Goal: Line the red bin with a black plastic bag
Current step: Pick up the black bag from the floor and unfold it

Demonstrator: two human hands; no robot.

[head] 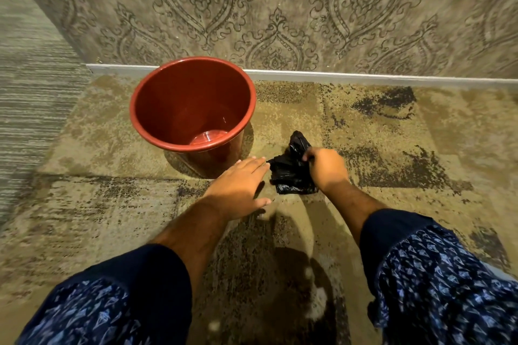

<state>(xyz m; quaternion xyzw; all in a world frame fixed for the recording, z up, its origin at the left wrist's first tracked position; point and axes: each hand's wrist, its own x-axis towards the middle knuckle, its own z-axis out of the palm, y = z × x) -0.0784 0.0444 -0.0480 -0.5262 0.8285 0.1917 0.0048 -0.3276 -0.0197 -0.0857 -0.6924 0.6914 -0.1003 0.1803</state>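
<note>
1. Red bin (179, 103): stands upright on the carpeted floor (378, 131), up and to the left of both hands, close to the patterned wall (280, 8) and its pale skirting strip (364, 77). Interior bare; no liner fitted. Its base sits just beyond the left hand's fingertips.

2. Left hand (238, 190): palm down, fingers spread flat and extended toward the right, nothing held. Fingertips reach the near left edge of the bag; whether they touch it cannot be told. Forearm bare, dark blue sleeve (134, 288) with a light print pushed up above it.

3. Black plastic bag (291, 168): crumpled in a tight bunch on the floor, between the two hands and to the right of the bin's base, apart from the bin. Not unfolded. One bunched end points up and away from the hands.

4. Right hand (328, 166): closed over the right side of the bag, fingers curled into the plastic, back of the hand upward. Forearm bare, matching printed sleeve lower right.

5. Floor: mottled tan and dark carpet under all items; a grey striped section lies far left of the left hand.
</note>
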